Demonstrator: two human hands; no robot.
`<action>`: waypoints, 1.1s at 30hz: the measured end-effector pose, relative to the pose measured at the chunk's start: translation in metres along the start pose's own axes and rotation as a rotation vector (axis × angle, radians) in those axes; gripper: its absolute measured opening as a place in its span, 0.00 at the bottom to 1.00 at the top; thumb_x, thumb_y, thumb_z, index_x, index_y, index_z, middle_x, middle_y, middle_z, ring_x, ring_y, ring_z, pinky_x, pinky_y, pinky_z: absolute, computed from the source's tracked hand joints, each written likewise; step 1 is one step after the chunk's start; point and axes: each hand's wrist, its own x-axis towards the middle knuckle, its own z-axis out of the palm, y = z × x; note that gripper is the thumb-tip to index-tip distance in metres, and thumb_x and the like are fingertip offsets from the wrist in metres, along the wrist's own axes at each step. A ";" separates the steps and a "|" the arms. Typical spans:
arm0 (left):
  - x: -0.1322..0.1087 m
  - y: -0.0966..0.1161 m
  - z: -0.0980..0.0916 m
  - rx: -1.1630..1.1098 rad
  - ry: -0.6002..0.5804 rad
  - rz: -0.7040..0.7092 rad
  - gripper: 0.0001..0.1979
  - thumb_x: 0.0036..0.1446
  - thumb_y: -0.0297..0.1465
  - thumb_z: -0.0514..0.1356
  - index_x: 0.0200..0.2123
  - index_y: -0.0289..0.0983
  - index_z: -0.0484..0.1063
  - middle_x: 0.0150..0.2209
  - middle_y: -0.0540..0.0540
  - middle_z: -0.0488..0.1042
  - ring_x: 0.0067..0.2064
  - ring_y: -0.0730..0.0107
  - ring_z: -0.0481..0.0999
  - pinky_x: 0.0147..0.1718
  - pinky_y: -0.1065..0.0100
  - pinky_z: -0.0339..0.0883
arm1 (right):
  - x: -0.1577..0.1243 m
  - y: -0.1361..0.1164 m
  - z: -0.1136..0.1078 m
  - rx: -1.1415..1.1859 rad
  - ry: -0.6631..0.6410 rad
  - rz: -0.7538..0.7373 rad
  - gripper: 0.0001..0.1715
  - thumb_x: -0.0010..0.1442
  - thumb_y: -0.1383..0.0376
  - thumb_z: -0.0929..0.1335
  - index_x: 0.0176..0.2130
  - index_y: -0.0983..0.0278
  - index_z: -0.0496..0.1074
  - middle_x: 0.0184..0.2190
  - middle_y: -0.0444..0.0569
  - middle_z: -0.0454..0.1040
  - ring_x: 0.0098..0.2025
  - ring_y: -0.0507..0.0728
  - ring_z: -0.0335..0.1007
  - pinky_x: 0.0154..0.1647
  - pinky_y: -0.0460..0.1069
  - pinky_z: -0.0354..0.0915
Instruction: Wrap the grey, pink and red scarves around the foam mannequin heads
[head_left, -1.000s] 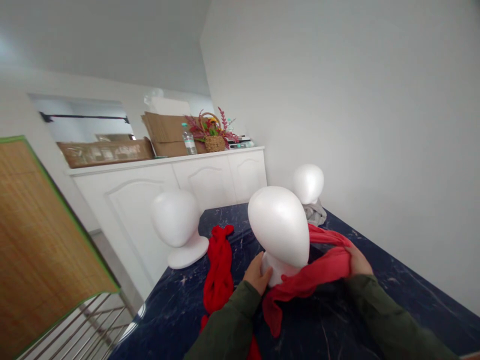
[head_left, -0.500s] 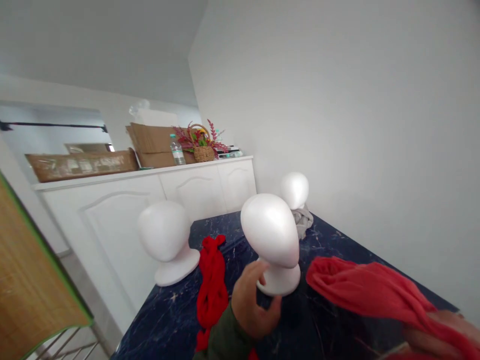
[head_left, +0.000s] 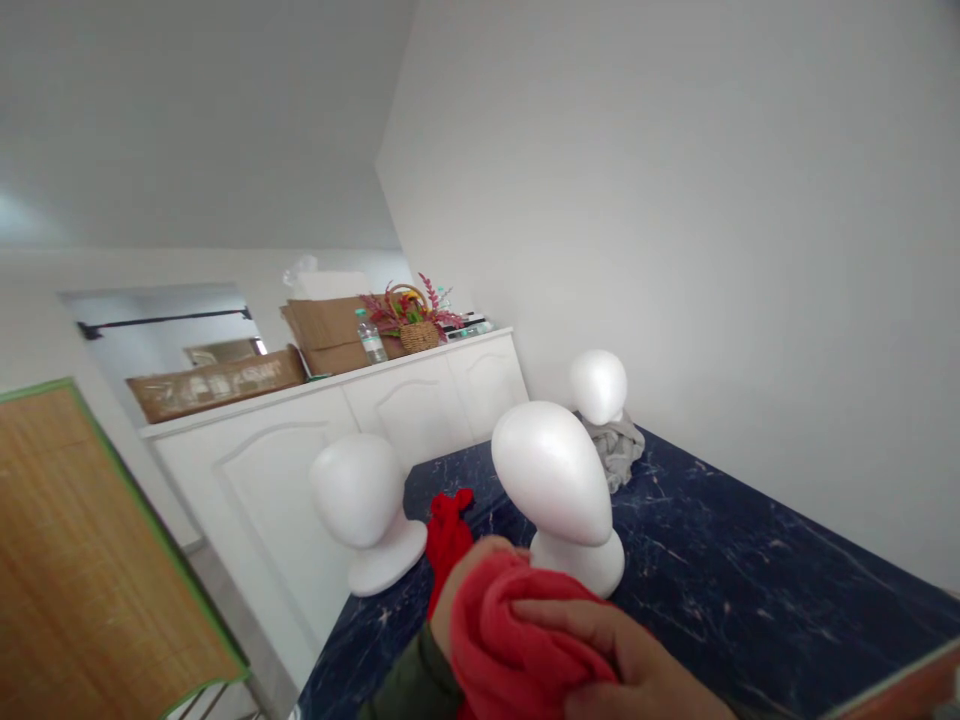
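A bunched coral-red cloth (head_left: 502, 625) is gathered between my hands at the lower middle. My right hand (head_left: 630, 650) closes on its right side, fingers laid across the folds. Behind its left edge curves my left hand (head_left: 455, 590), pressed round the cloth with most of its fingers hidden. Just beyond them stands a white mannequin head (head_left: 551, 470) on a round base, its lower left overlapped by the cloth. To the left lies a brighter red knitted piece (head_left: 448, 530), partly covered by my left hand.
A second white head (head_left: 360, 490) stands at the table's left edge. Farther back, a third (head_left: 598, 385) is by a crumpled grey cloth (head_left: 616, 450). The dark blue marbled table (head_left: 720, 570) meets the wall. A white cabinet (head_left: 277, 490) carries boxes, a bottle and a flower basket.
My right hand has brought the coral-red cloth from the right to the middle. My left hand, open and empty before, is now against it. The view has shifted slightly.
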 end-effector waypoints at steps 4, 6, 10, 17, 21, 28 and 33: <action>0.063 -0.015 -0.056 0.033 0.253 0.123 0.17 0.46 0.31 0.56 0.42 0.38 0.64 0.50 0.44 0.64 0.54 0.60 0.61 0.54 0.60 0.51 | 0.036 0.047 0.008 -0.510 0.150 -0.228 0.36 0.47 0.68 0.64 0.56 0.61 0.56 0.56 0.52 0.55 0.58 0.58 0.49 0.58 0.57 0.46; 0.085 -0.035 -0.064 0.079 0.297 0.037 0.20 0.43 0.29 0.55 0.43 0.36 0.63 0.54 0.41 0.60 0.59 0.60 0.52 0.57 0.60 0.44 | 0.049 0.074 0.010 -0.674 0.078 -0.279 0.37 0.48 0.63 0.66 0.56 0.62 0.54 0.57 0.54 0.54 0.57 0.61 0.49 0.57 0.57 0.48; 0.078 -0.088 -0.050 0.148 0.281 -0.168 0.24 0.32 0.21 0.58 0.40 0.31 0.65 0.50 0.30 0.63 0.58 0.45 0.51 0.54 0.49 0.45 | 0.041 0.117 -0.011 -0.920 -0.004 -0.388 0.17 0.50 0.59 0.63 0.39 0.62 0.70 0.40 0.51 0.71 0.42 0.59 0.65 0.44 0.53 0.62; 0.011 -0.134 -0.027 0.304 0.246 -0.123 0.20 0.44 0.29 0.56 0.44 0.33 0.66 0.48 0.35 0.66 0.52 0.52 0.64 0.53 0.53 0.52 | 0.005 0.129 -0.117 -1.044 0.852 -0.137 0.15 0.52 0.57 0.62 0.37 0.66 0.62 0.33 0.53 0.66 0.36 0.58 0.63 0.35 0.53 0.63; 0.003 -0.119 -0.017 0.316 0.107 0.063 0.20 0.48 0.33 0.56 0.47 0.37 0.66 0.49 0.40 0.67 0.51 0.56 0.65 0.53 0.55 0.53 | 0.024 0.136 -0.142 -1.130 0.696 -0.092 0.48 0.42 0.53 0.68 0.56 0.68 0.48 0.53 0.61 0.56 0.53 0.66 0.53 0.51 0.61 0.53; -0.002 -0.094 0.002 0.328 -0.150 0.200 0.27 0.49 0.36 0.56 0.54 0.39 0.58 0.53 0.41 0.63 0.54 0.57 0.61 0.56 0.53 0.48 | 0.046 0.141 -0.126 -1.157 0.567 -0.033 0.37 0.42 0.55 0.68 0.51 0.65 0.61 0.47 0.56 0.65 0.50 0.65 0.59 0.52 0.62 0.53; -0.008 -0.081 0.016 0.337 -0.258 0.223 0.36 0.48 0.39 0.57 0.58 0.35 0.48 0.57 0.38 0.56 0.57 0.55 0.56 0.55 0.53 0.48 | 0.053 0.127 -0.116 -1.082 0.654 -0.193 0.44 0.40 0.58 0.69 0.54 0.66 0.54 0.50 0.55 0.62 0.51 0.63 0.58 0.52 0.55 0.56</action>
